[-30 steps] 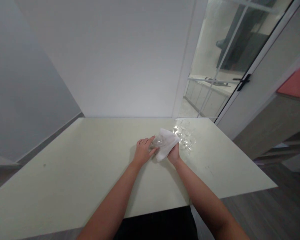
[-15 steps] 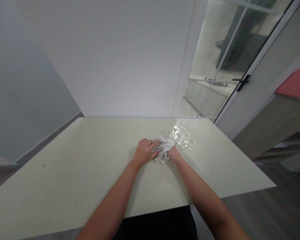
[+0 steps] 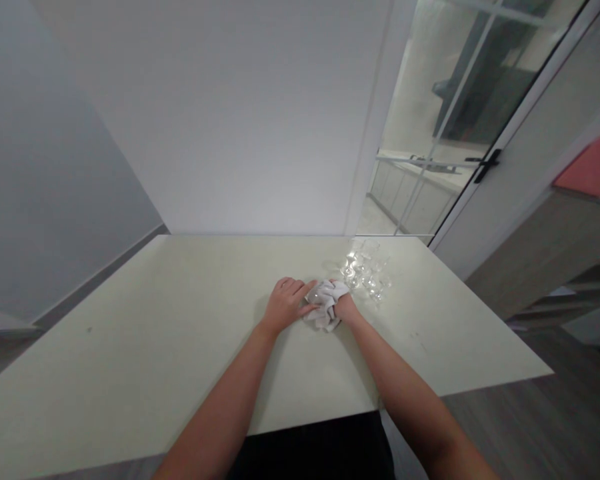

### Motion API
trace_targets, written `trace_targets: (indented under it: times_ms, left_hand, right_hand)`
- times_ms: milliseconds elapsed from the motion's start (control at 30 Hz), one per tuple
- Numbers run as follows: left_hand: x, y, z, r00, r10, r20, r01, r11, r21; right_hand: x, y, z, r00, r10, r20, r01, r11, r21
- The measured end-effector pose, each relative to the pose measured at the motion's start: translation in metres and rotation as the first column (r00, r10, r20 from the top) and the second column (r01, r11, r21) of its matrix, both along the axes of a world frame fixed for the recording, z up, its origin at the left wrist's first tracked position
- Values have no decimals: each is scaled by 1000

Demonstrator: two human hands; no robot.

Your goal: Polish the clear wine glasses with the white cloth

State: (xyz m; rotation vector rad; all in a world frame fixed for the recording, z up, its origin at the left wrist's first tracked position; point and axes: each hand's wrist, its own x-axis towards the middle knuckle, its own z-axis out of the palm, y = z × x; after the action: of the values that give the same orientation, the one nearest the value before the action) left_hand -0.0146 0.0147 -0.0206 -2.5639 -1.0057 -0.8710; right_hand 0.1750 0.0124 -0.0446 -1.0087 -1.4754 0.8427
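My left hand (image 3: 286,305) steadies a clear glass (image 3: 316,294), its thumb and fingers at the glass's left side. A crumpled white cloth (image 3: 326,316) is bunched against the right of the glass and covers much of it. My right hand (image 3: 344,307) is closed on the cloth, its fingers mostly hidden in the folds. Just beyond it, on the right, several clear glasses (image 3: 366,270) stand close together. Their exact shapes are hard to make out.
All of this is on a pale table (image 3: 170,347) pushed against a white wall panel (image 3: 260,133). A glazed door with a black handle (image 3: 488,165) is at the back right. A shelf unit (image 3: 555,247) with a red item (image 3: 593,167) on top stands farther right.
The cloth has shifted in its folds and is bunched more around the glass, hanging slightly lower. My left fingers have moved a little; the group of glasses has not moved.
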Motion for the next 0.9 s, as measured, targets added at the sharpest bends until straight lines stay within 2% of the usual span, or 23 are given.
trace_targets:
  times_ms: [100,233,333,433,533,667,767,900]
  left_hand:
    - [2,0,0,1000,22,12,-23,998,56]
    - [4,0,-2,1000,25,16,-26,996,87]
    - [5,1,-4,999,39,19,-40,997,71]
    - [5,2,-5,997,71,30,-72,996,46]
    - [4,2,-5,997,70,31,-71,997,41]
    - [4,-1,-1,1000,30,-4,-30,999,34]
    - [3,-4,5,999,-20,-39,20,1000,-9]
    - [1,-7,10,994,-86,-66,79,992,-99]
  right_hand:
    - [-2,4,-5,997,-8,-75,3,998,-68]
    - [-9,4,-10,950,35,-309,-107,970,-220]
    - [-15,0,-9,856,69,-512,-280,895,-347]
    - [-18,-4,-5,814,83,-575,-371,836,-405]
    - [-16,-7,0,869,119,-480,-317,880,-355]
    - [-8,-9,4,962,151,-227,-187,972,-142]
    - [-2,-9,4,995,95,-40,-97,995,-39]
    - [1,-10,1,986,23,165,-22,1000,-11]
